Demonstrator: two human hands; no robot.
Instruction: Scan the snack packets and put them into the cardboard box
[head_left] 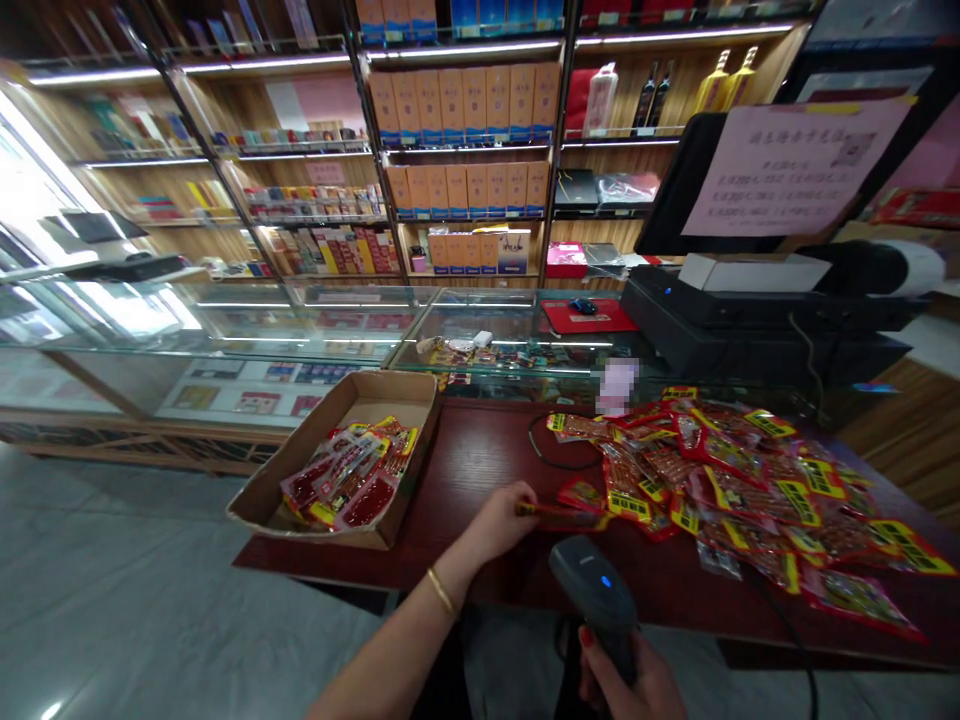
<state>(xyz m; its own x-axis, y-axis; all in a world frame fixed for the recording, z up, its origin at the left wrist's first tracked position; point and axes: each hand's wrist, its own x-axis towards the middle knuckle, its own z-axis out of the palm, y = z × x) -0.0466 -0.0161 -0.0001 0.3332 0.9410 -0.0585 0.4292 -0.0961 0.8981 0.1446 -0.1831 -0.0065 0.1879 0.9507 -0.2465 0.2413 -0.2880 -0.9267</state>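
Observation:
My left hand [496, 522] pinches one red and yellow snack packet [564, 514] at the near edge of the dark red table [480, 450]. My right hand [626, 682] grips the handle of a black barcode scanner [592, 588], its blue light on, aimed toward that packet. A wide heap of the same snack packets [750, 480] covers the table to the right. At the left a cardboard box [352, 400] holds several more packets [349, 475].
A glass display counter [300, 330] runs behind the table. A black cash register with a screen and paper notice [750, 300] stands at the right. A black cable [551, 440] loops on the table. Shelves of boxed goods and bottles [465, 130] fill the back wall.

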